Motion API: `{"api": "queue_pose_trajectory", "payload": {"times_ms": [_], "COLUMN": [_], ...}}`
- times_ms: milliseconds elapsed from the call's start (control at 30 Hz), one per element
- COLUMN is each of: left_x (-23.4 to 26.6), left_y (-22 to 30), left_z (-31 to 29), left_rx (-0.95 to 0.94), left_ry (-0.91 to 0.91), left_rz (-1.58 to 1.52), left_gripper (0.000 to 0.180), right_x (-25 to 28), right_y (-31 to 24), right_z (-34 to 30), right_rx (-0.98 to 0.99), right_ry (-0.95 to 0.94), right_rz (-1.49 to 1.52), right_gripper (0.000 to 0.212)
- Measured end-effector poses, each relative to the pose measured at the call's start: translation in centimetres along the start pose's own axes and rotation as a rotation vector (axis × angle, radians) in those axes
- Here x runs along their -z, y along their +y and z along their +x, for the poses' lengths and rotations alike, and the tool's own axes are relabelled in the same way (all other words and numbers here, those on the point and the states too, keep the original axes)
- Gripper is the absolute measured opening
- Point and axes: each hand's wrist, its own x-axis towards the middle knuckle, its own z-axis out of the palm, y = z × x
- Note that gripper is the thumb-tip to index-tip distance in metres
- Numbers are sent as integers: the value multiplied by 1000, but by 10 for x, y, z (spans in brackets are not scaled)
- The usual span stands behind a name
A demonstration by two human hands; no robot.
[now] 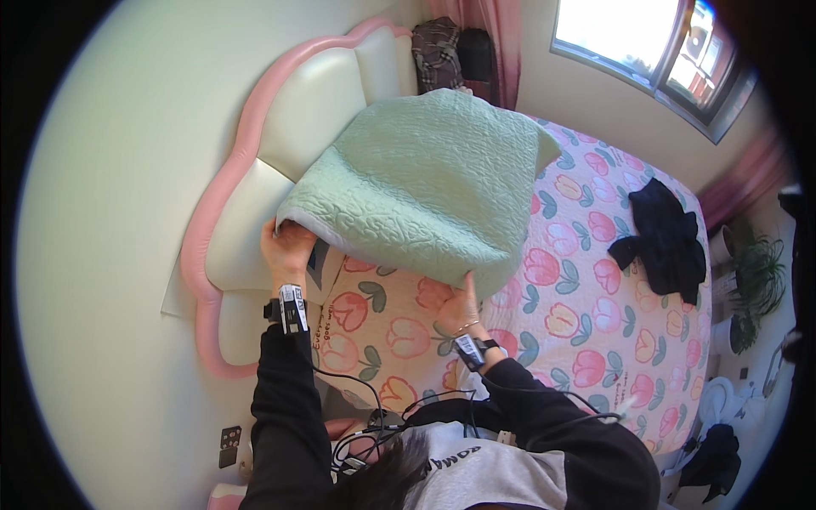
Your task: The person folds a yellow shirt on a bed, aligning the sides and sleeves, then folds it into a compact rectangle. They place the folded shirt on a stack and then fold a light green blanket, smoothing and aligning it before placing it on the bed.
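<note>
A pale green quilted cover (433, 166) spreads over the head end of the bed, its near edge raised off the bedding. At that edge's left corner, beside the headboard, my left hand (287, 248) is closed on the fabric, with the fingers tucked beneath. My right hand (460, 308) pinches the same edge farther right, thumb on top and fingers under the cloth. Below the lifted edge shows a pink tulip-print bedspread (408, 336). Part of a dark and white item beneath the cover, near my left hand, is mostly hidden.
A cream padded headboard (310, 98) with a pink rim runs along the left wall. Black clothing (667, 240) lies on the bed's right part. Dark bags (438, 53) stand in the far corner. Black cables (365, 380) hang between my forearms. Potted plants (756, 272) are at right.
</note>
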Motion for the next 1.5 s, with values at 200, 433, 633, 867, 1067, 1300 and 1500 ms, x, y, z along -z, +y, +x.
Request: {"api": "queue_pose_trajectory", "payload": {"times_ms": [200, 433, 633, 867, 1067, 1300, 1500], "left_x": [-42, -139, -232, -124, -96, -181, -259], "left_y": [-1, 12, 37, 64, 69, 65, 58], "left_z": [17, 94, 122, 63, 65, 153, 237], "left_rx": [13, -99, -139, -244, 79, -4, -71], "left_ry": [173, 62, -184, -296, -168, -94, -184], "left_rz": [64, 368, 348, 353, 594, 801, 861], "left_gripper": [43, 36, 31, 37, 41, 50, 46], "right_x": [-94, -177, -236, -211, -207, -264, -350], "right_y": [-98, -194, -241, -199, -226, -316, -412], "right_z": [-42, -55, -61, -102, -90, -46, 9], "right_rx": [218, 434, 605, 724, 772, 858, 900], "right_ry": [-81, -287, -253, -244, -150, -32, 112], "right_rz": [301, 37, -85, -401, -461, -585, -746], "right_gripper": [37, 26, 28, 23, 23, 25, 33]}}
